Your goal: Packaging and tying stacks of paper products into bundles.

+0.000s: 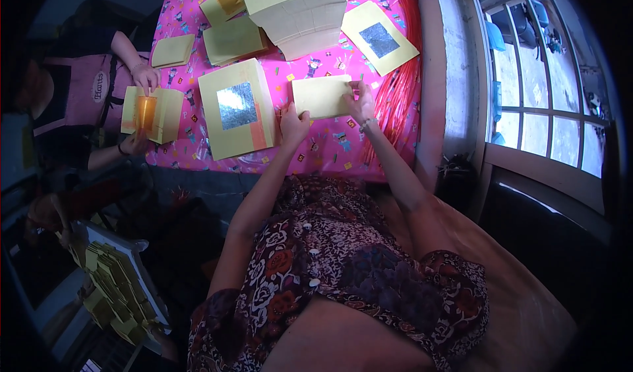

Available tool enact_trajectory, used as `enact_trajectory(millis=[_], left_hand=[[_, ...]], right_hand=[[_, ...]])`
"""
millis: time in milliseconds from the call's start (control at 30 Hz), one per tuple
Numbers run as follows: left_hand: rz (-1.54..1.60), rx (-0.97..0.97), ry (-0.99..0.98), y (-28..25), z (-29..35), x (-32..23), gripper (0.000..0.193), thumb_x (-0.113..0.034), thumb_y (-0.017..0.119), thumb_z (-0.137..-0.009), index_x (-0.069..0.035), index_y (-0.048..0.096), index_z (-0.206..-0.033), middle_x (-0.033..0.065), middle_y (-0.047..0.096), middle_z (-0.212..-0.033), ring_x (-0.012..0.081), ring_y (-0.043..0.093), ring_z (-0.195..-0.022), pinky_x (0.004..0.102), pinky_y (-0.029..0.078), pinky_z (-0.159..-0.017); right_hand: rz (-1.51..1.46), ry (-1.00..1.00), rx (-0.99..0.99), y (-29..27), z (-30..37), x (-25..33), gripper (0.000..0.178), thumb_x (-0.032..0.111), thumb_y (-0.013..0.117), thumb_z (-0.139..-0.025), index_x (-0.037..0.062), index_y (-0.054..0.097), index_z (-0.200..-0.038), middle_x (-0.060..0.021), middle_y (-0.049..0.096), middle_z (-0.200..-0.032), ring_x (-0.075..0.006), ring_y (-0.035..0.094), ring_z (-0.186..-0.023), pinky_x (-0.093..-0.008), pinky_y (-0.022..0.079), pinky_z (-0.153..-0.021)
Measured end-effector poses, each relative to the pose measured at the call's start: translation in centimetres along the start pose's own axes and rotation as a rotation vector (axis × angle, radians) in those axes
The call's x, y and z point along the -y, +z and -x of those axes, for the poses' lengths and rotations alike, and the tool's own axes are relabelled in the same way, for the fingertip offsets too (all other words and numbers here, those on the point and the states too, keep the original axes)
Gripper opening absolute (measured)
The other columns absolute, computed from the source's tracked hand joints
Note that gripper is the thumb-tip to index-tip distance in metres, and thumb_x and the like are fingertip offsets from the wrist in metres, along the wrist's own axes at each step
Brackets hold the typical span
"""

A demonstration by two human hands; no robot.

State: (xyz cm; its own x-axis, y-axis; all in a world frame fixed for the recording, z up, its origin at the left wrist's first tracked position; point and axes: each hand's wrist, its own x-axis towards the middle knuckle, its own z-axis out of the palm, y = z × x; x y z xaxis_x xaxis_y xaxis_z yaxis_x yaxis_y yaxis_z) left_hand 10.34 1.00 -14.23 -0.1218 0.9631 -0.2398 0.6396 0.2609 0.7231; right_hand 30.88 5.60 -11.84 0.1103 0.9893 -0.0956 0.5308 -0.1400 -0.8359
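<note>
A pale yellow paper rectangle [320, 98], perhaps folded or a thin stack, lies between my hands on the table. My left hand [294, 123] grips its lower left corner, thumb uppermost. At the right edge, my right hand [360, 102] has thumb and fingers curled around the paper. Left of my left hand rests a thick stack of yellow paper sheets [210, 102], topped by a shiny silver square and an orange strip. A single similar sheet [399, 54] with a silver square lies beyond my right hand.
The pink patterned tablecloth [323, 149] carries a tall paper stack [310, 29] and smaller piles [234, 41] at the back. Red plastic strands [402, 118] hang along the right edge. At left, another person's hands [145, 77] hold yellow paper with an orange piece. A barred window [541, 75] stands right.
</note>
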Motion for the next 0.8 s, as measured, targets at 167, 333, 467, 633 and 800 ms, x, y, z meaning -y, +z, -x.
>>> enact_trajectory(millis=[167,333,467,633,800], left_hand=[[0.003,-0.104,0.026,0.5,0.0,0.1,0.049,-0.030,0.062,-0.081,0.004,0.052,-0.115,0.0253,0.057,-0.111,0.0405,0.056,-0.104,0.0469,0.044,-0.089],[0.001,-0.089,0.023,0.2,-0.2,-0.5,0.051,-0.030,0.061,-0.081,0.005,0.051,-0.118,0.0254,0.057,-0.113,0.0398,0.055,-0.107,0.0459,0.044,-0.091],[0.018,-0.064,-0.021,0.1,0.1,-0.5,0.052,-0.030,0.061,-0.081,0.005,0.051,-0.118,0.0254,0.056,-0.113,0.0395,0.055,-0.107,0.0455,0.044,-0.091],[0.049,-0.055,-0.006,0.1,0.0,-0.8,0.049,-0.029,0.061,-0.081,0.005,0.052,-0.115,0.0250,0.057,-0.112,0.0395,0.055,-0.106,0.0457,0.044,-0.090],[0.041,-0.063,-0.009,0.2,0.0,0.2,0.049,-0.029,0.061,-0.081,0.005,0.052,-0.115,0.0250,0.057,-0.112,0.0391,0.055,-0.107,0.0453,0.044,-0.090]], right_hand=[[-0.071,0.272,0.027,-0.3,-0.4,-1.3,0.042,0.012,0.067,-0.082,-0.0084,0.054,-0.116,-0.0149,0.064,-0.100,-0.0197,0.063,-0.089,-0.0320,0.052,-0.078],[-0.251,0.284,0.170,-0.7,-1.3,-3.1,0.036,0.012,0.063,-0.085,-0.0074,0.058,-0.115,-0.0098,0.068,-0.096,-0.0152,0.064,-0.082,-0.0291,0.052,-0.074],[0.066,0.214,0.248,-1.3,-1.6,-1.5,0.038,0.017,0.065,-0.084,-0.0043,0.060,-0.115,-0.0101,0.069,-0.092,-0.0182,0.065,-0.081,-0.0308,0.051,-0.073],[0.119,0.204,0.310,-2.5,-1.3,-1.4,0.056,0.028,0.071,-0.081,-0.0043,0.054,-0.124,-0.0164,0.067,-0.100,-0.0242,0.066,-0.088,-0.0344,0.052,-0.077],[0.245,0.052,0.471,-3.9,0.9,-0.7,0.077,0.030,0.079,-0.074,-0.0043,0.041,-0.131,-0.0213,0.058,-0.121,-0.0273,0.063,-0.105,-0.0369,0.051,-0.089]])
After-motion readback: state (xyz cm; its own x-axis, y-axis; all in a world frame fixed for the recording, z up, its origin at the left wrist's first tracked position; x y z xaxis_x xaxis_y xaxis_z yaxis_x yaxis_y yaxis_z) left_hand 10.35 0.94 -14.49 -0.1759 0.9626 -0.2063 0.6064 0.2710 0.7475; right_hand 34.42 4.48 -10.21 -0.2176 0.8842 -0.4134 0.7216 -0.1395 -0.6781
